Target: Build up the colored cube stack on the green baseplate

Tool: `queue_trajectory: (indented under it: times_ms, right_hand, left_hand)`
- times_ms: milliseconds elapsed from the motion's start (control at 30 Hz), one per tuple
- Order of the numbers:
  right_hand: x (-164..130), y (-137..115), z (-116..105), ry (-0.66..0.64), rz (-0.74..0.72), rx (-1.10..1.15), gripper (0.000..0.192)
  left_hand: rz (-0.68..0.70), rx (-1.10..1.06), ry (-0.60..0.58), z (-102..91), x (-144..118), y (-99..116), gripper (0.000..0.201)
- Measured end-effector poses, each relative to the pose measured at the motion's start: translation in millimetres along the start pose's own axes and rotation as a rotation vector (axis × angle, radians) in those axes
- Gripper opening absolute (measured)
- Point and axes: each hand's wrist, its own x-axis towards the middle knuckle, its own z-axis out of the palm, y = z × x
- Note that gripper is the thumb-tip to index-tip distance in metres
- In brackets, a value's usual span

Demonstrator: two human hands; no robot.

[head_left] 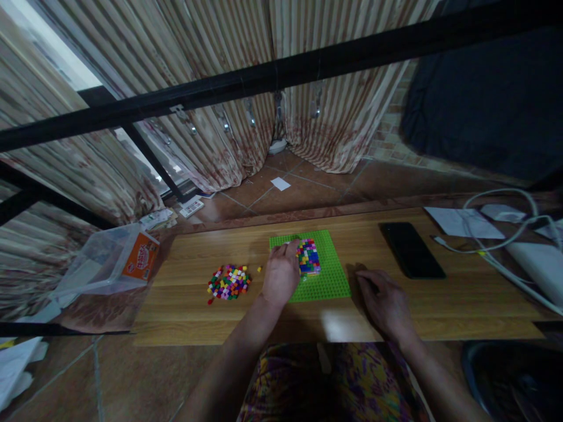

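left hand (281, 272) presses a brick onto the stack (308, 256) mid-frame on the green plate (329, 281), fingers curled; right hand (383, 300) rests spread flat. next brick probably comes from the pile (229, 282).

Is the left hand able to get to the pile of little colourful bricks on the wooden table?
Probably yes: the left hand rests beside the pile of little colourful bricks, with only bare wooden table between them.

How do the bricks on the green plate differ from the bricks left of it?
The bricks on the green plate form one tight, stacked block on the green plate, with the left hand at them. The loose pile lies scattered flat on the bare table, untouched. Both are small and multicoloured.
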Motion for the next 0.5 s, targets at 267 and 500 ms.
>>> queue_trajectory:
  times_ms: [267,500]
  right_hand:
    - [0,0,0,0.010,-0.015,0.001,0.033]
    - [0,-1,0,0.010,0.001,-0.001,0.034]
  left_hand:
    - [-0.098,-0.169,0.076,-6.3,-16,-6,0.034]
    - [-0.052,0.033,0.083,-6.0,-35,-3,0.034]
